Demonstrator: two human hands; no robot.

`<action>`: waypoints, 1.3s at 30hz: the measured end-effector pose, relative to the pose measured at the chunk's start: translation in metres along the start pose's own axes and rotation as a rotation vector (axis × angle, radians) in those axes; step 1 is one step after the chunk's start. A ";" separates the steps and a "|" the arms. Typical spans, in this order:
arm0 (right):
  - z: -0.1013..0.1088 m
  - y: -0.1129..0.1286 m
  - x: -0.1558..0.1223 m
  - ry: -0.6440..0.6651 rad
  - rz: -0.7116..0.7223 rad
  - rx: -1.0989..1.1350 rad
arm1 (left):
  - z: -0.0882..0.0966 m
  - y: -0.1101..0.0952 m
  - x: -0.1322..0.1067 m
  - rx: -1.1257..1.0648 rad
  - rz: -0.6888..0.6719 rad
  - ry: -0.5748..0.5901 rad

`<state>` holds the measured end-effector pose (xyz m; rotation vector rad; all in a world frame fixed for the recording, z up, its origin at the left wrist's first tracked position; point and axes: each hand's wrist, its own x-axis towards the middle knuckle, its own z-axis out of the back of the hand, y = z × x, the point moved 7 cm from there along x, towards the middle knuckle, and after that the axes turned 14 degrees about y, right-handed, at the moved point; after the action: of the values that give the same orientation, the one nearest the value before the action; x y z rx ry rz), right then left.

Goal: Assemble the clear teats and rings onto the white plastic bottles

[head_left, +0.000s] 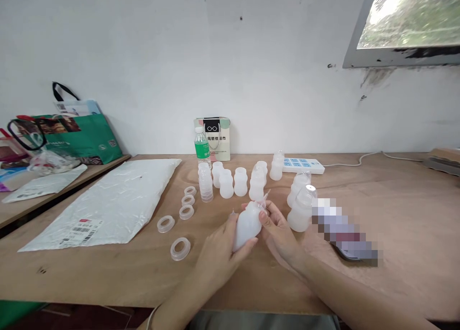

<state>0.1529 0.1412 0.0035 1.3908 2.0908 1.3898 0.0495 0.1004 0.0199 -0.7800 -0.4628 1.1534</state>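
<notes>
My left hand (219,253) wraps around the lower body of a translucent white bottle (247,224), tilted over the wooden table (108,277). My right hand (278,229) pinches the bottle's neck, where a clear soft teat (264,197) sticks out. Several matching empty bottles (233,181) stand in a group just behind. Two bottles with clear tops (302,203) stand right of my hands. Several clear plastic rings (180,248) lie on the table to the left.
A large white plastic bag (108,200) lies flat at left. A green-labelled water bottle (202,145) and small paper bag (217,137) stand by the wall. A white power strip (304,165) lies at the back. A phone (350,253) lies right. Shopping bags (79,138) sit far left.
</notes>
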 end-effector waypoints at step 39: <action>0.012 0.017 -0.003 -0.176 0.115 0.001 | 0.048 0.002 0.022 -0.015 -0.139 0.004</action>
<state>0.1720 0.1468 0.0106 1.5939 1.9284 1.2566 0.0230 0.1357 0.0492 -0.7513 -0.5145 1.0201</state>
